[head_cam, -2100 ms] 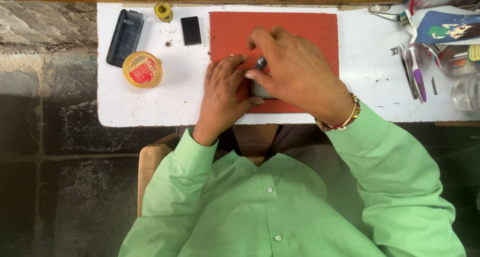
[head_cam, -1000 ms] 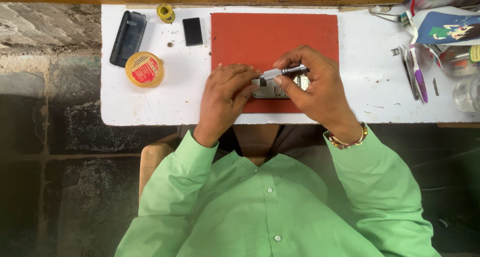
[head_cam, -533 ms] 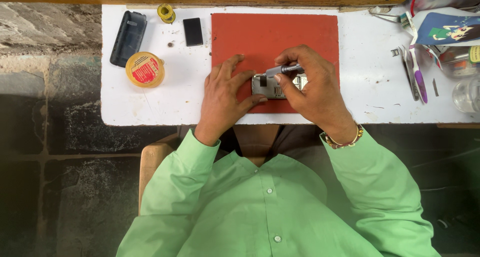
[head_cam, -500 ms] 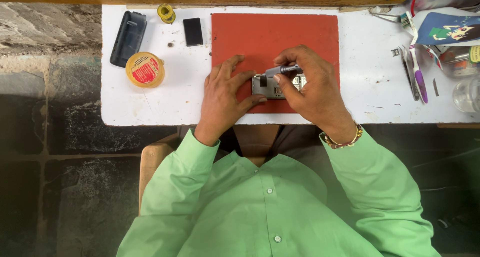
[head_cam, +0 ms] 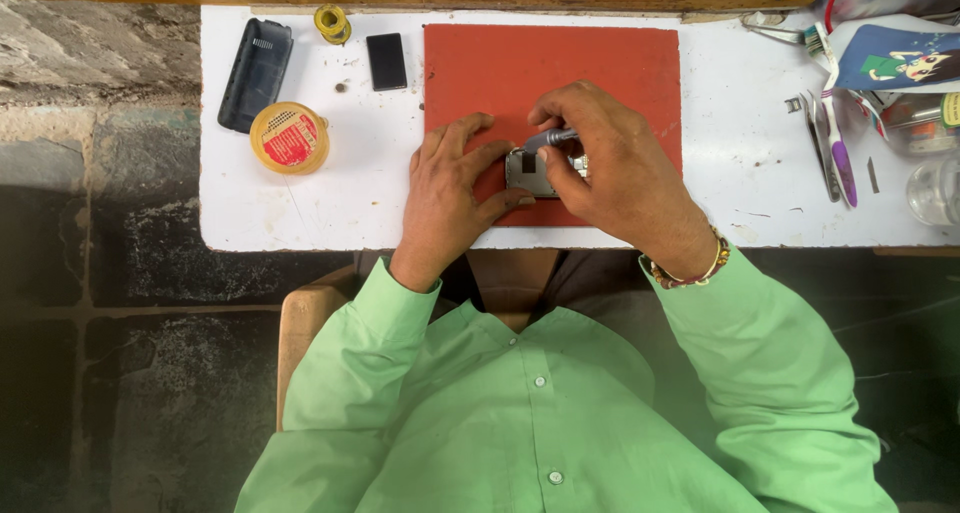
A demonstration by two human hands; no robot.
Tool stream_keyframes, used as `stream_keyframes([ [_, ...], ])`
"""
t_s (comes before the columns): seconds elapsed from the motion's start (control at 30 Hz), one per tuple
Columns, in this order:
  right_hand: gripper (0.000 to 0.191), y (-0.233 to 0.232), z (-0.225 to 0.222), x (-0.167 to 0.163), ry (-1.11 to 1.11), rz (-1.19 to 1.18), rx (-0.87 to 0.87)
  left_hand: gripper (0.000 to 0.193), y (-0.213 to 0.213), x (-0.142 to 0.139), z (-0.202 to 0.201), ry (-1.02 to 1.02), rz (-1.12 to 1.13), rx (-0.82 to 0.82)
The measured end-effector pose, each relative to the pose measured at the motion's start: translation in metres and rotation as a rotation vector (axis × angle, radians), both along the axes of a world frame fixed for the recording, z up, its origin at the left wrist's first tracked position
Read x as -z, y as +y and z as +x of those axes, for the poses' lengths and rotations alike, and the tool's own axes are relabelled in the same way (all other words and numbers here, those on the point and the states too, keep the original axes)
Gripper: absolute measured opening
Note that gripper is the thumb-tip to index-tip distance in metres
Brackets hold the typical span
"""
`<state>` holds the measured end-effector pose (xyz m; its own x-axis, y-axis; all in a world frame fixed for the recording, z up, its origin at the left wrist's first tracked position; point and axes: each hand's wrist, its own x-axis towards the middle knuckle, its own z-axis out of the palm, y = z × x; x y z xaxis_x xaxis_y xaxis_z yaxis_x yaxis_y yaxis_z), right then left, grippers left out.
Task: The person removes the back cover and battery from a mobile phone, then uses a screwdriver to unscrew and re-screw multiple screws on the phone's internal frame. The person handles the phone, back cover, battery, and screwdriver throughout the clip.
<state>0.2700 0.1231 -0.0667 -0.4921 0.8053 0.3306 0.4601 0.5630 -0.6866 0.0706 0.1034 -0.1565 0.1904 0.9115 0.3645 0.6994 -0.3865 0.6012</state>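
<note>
Nearest to me: light green button-up shirt (head_cam: pixel 520 403), sleeves running up to both wrists, and a beaded bracelet (head_cam: pixel 690 270) on the right wrist.

Next, the white worktable (head_cam: pixel 330 208), near edge just past the cuffs.

On it, a flat rust-red rectangular work mat (head_cam: pixel 540 58). At the mat's near part lies a small grey metal-framed phone body (head_cam: pixel 530 171), flat, between my two hands.

My left hand (head_cam: pixel 450 198) lies palm down on the mat, fingers spread, fingertips touching the phone body's left side and pinning it; it grasps nothing.

My right hand (head_cam: pixel 610 158) is curled closed round a slim silver screwdriver (head_cam: pixel 550 138), pinched between thumb and fingers, its tip lying over the phone body's top edge.

Further left: round yellow tin with red label (head_cam: pixel 289 137), black phone back cover (head_cam: pixel 256 74), small black rectangular battery (head_cam: pixel 386 61), yellow solder spool (head_cam: pixel 331 22).

Far right: purple-handled toothbrush (head_cam: pixel 838 148), clear glass jar (head_cam: pixel 935 188).
</note>
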Motion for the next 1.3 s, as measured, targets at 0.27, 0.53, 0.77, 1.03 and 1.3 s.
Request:
stream_keyframes([
  [0.27, 0.026, 0.014, -0.008, -0.018, -0.182, 0.047, -0.065, 0.053, 0.000, -0.001, 0.000, -0.002, 0.006, -0.002],
  [0.53, 0.023, 0.027, -0.020, -0.022, -0.324, 0.111, -0.119, 0.056, 0.000, 0.000, 0.000, -0.012, 0.016, -0.011],
  [0.77, 0.022, 0.028, -0.025, -0.022, -0.432, 0.106, 0.026, 0.055, -0.001, 0.000, 0.000, -0.007, 0.000, -0.005],
  [1.03, 0.017, 0.028, -0.023, -0.028, -0.395, 0.129, -0.022, 0.055, -0.001, -0.001, 0.001, -0.006, 0.013, -0.004],
  [1.3, 0.023, 0.028, -0.019, -0.029, -0.362, -0.001, -0.031, 0.056, -0.001, -0.003, -0.001, -0.020, 0.023, 0.005],
])
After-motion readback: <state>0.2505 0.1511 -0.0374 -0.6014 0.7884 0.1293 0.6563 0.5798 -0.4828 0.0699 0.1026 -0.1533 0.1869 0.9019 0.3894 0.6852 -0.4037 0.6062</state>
